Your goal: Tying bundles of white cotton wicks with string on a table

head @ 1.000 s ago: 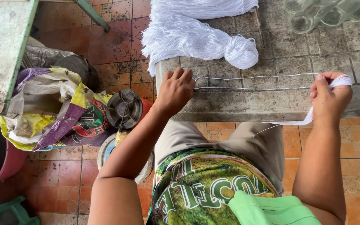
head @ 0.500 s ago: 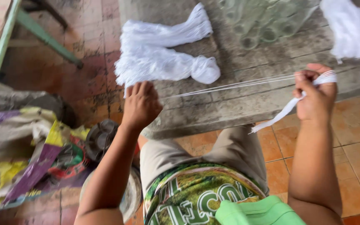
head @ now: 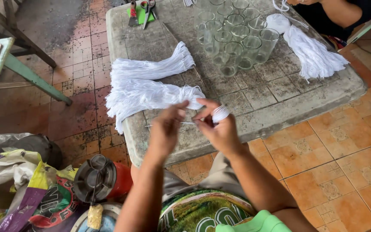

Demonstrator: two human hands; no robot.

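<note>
My left hand [head: 167, 127] and my right hand [head: 216, 127] are close together over the front edge of a low, worn stone table [head: 280, 103]. Both pinch thin white strings [head: 185, 123] between them. A small coil of white string [head: 220, 113] is wound around my right fingers. Just beyond my hands lie two bundles of cut white strings [head: 144, 88], spread out toward the left edge of the table.
Several empty drinking glasses [head: 232, 36] stand clustered mid-table, another white string bundle [head: 312, 53] to their right. Scissors [head: 147, 10] lie at the far edge. Another person's arm [head: 336, 10] rests top right. A red can [head: 101, 178] and bags [head: 18, 189] sit on the floor left.
My hands, stretched wide apart along taut strings before, have come together in the middle. The white string is now wound on my right fingers. The view has tilted up over the table.
</note>
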